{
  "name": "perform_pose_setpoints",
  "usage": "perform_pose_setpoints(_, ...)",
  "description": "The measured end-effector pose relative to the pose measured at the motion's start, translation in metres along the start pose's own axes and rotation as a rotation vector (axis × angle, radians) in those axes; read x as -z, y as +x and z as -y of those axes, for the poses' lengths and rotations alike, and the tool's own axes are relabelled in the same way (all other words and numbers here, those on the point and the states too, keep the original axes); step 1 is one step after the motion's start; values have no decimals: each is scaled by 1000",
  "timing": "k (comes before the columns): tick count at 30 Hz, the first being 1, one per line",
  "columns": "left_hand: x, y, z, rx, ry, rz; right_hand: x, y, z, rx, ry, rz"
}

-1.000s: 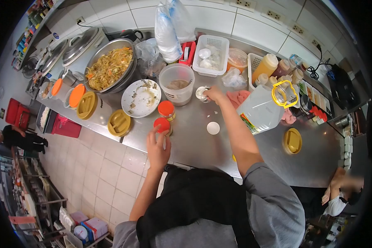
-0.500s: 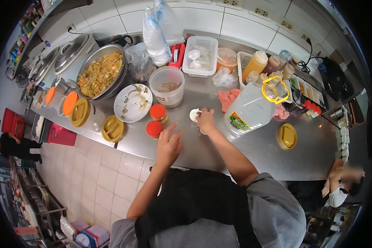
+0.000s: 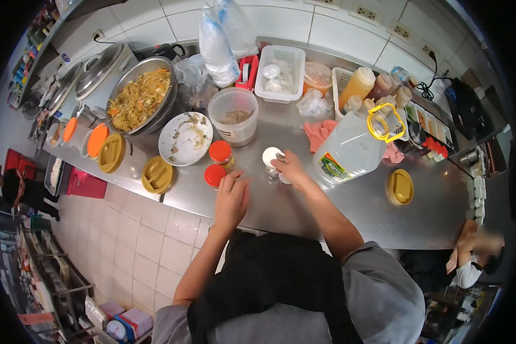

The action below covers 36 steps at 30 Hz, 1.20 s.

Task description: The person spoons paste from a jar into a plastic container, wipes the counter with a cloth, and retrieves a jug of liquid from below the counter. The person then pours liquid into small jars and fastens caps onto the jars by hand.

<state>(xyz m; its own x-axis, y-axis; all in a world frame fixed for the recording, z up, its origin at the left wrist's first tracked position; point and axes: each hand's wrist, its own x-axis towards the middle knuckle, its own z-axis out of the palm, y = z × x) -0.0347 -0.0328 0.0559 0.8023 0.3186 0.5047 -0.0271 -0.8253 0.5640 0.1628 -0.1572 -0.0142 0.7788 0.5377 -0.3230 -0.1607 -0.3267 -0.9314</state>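
Note:
My right hand (image 3: pixel 291 170) is closed on a small clear jar with a white lid (image 3: pixel 272 156), low over the steel counter. The jar's right side is hidden by the fingers. To its left, my left hand (image 3: pixel 231 198) has its fingers loosely stretched out and holds nothing. Its fingertips are right at a red-lidded jar (image 3: pixel 214 175). Just behind stands a second red-lidded jar (image 3: pixel 220 152). A large clear jug with a yellow handle (image 3: pixel 350 143) stands to the right of my right hand.
Behind are a used white plate (image 3: pixel 183 143), a plastic tub (image 3: pixel 233 117) and a basin of noodles (image 3: pixel 117 123). Squeeze bottles (image 3: pixel 356 87) and a pink cloth (image 3: pixel 320 135) lie back right. Yellow lids (image 3: pixel 401 187) rest on the counter (image 3: pixel 269 209). Another person's arm (image 3: pixel 458 249) shows at right.
The white-lidded jar now shows more clearly, with my right hand at its right side. My left hand has shifted slightly and its fingers have drawn closer together beside the red-lidded jar.

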Motion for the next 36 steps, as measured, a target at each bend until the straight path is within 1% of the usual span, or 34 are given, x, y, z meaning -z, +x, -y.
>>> perform_pose_setpoints(3,-19,30,3,-40,-90,41,33,-22,-22,-155,463,185)
perform_pose_setpoints(6,-60,63,13,-60,-168,152,62,-59,-36,-324,589,157)
perform_pose_setpoints(9,-114,95,30,-105,-149,285,73,-87,-41,-388,629,139)
perform_pose_setpoints(10,-129,102,35,-125,-131,329,74,-93,-42,-401,636,132)
perform_pose_setpoints(13,-165,112,45,-105,-45,470,73,-105,-39,-401,677,88)
perform_pose_setpoints(14,-174,113,50,-77,-33,481,75,-104,-43,-393,685,115)
perform_pose_setpoints(16,-185,116,56,-20,-7,506,76,-104,-42,-402,697,94)
perform_pose_setpoints(19,-190,114,64,42,-100,507,77,-103,-48,-422,700,94)
perform_pose_setpoints(22,-196,113,70,-96,-13,462,76,-100,-57,-412,701,122)
perform_pose_setpoints(26,-204,113,73,-169,70,476,71,-97,-64,-386,717,159)
perform_pose_setpoints(28,-209,118,74,-220,98,470,71,-100,-54,-399,686,156)
perform_pose_setpoints(31,-214,143,66,-48,-95,342,71,-98,-53,-390,708,160)
perform_pose_setpoints(34,-237,170,68,27,-176,332,70,-95,-60,-394,737,167)
perform_pose_setpoints(36,-251,176,61,71,-171,296,70,-92,-62,-401,750,159)
